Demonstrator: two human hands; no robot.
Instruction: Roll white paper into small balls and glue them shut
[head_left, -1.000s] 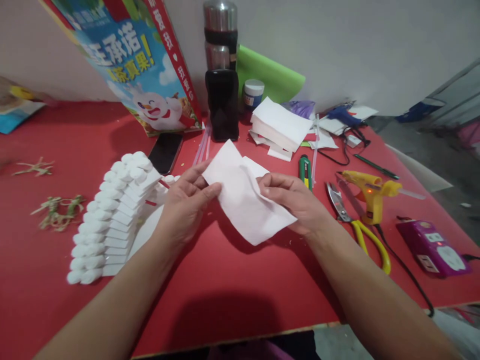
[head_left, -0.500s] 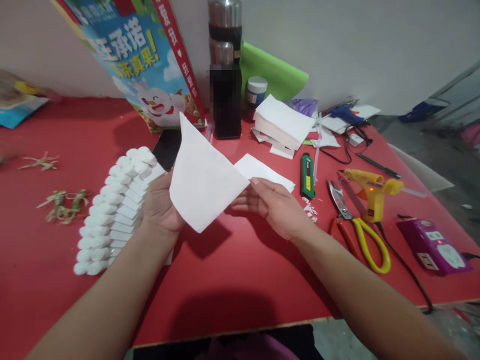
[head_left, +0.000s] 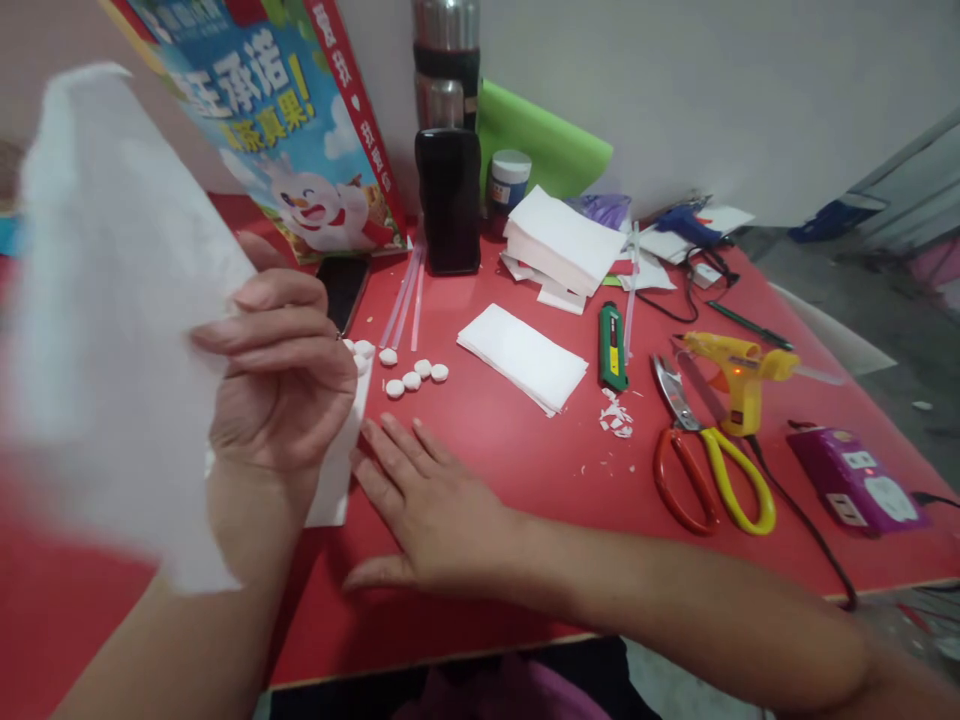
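My left hand (head_left: 281, 375) is raised on the left and pinches a white sheet of paper (head_left: 127, 320) by its right edge. The sheet is bent and partly smeared by motion. It hides much of the table's left side. My right hand (head_left: 442, 515) lies palm down on the red table, fingers spread, holding nothing. Its fingertips are at the edge of a white card (head_left: 330, 490), though I cannot tell whether they touch it. Several small white round pieces (head_left: 412, 380) lie just beyond these fingers.
Right of centre are a stack of white paper cards (head_left: 523, 355), a green utility knife (head_left: 613, 345), red-and-yellow-handled cutters (head_left: 679, 400), a yellow glue gun (head_left: 742, 370) and a purple power strip (head_left: 859, 475). A black phone (head_left: 448, 205) stands upright behind clear glue sticks (head_left: 405, 300).
My left hand has lifted the paper up and left, closer to the camera. The right hand has let go of it and come down flat on the table.
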